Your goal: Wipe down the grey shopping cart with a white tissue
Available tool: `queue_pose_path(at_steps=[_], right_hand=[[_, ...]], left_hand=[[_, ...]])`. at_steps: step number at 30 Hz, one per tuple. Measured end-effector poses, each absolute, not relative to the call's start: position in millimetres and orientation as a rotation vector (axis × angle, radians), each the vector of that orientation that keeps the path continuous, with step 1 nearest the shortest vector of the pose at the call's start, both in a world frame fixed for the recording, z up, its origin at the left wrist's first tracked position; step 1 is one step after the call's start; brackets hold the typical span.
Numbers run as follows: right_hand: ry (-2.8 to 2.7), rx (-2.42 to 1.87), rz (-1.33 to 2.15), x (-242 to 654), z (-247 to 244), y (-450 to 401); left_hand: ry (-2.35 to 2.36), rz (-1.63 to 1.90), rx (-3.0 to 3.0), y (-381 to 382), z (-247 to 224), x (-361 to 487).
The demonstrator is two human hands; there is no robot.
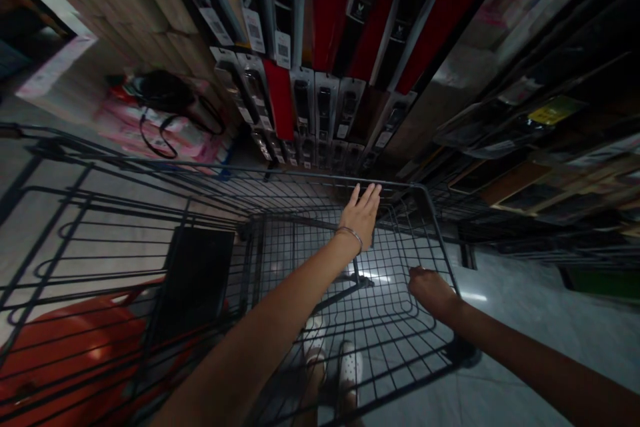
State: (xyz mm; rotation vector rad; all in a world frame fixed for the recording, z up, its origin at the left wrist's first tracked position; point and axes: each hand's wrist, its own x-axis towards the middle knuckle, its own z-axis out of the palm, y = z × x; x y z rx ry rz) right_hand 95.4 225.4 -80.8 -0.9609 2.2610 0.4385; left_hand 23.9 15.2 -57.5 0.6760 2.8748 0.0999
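Observation:
A dark wire shopping cart point(300, 173) spans the view in front of me, its basket tilted across the frame. My left hand point(361, 217), with a thin bracelet at the wrist, reaches over the basket. Its fingers are spread and the tips are at the far top rim; whether they touch it is hard to see. My right hand point(434, 290) is closed, just inside the rim at the cart's right end, with the wrist crossing above that rim. What its curled fingers hold, if anything, is hidden. Through the mesh I see my white shoes point(351, 361).
A rack of packaged belts point(324, 103) hangs beyond the cart. At left, pink packages point(165, 133) are stacked with a dark strapped item point(167, 92) on top. An orange-red basket point(75, 347) shows behind the wires. Dark shelves point(540, 167) line the right.

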Motion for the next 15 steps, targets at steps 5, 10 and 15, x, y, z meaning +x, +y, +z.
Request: queue_pose_path(at_steps=[5, 10, 15], right_hand=[[2.184, -0.868, 0.449, 108, -61, 226], [2.162, -0.838, 0.395, 132, -37, 229], [2.16, -0.812, 0.343, 164, -17, 235]], left_hand=[[2.707, 0.18, 0.785, 9, -52, 84], [2.515, 0.203, 0.906, -4, -37, 158], [2.545, 0.429, 0.791, -17, -23, 253]])
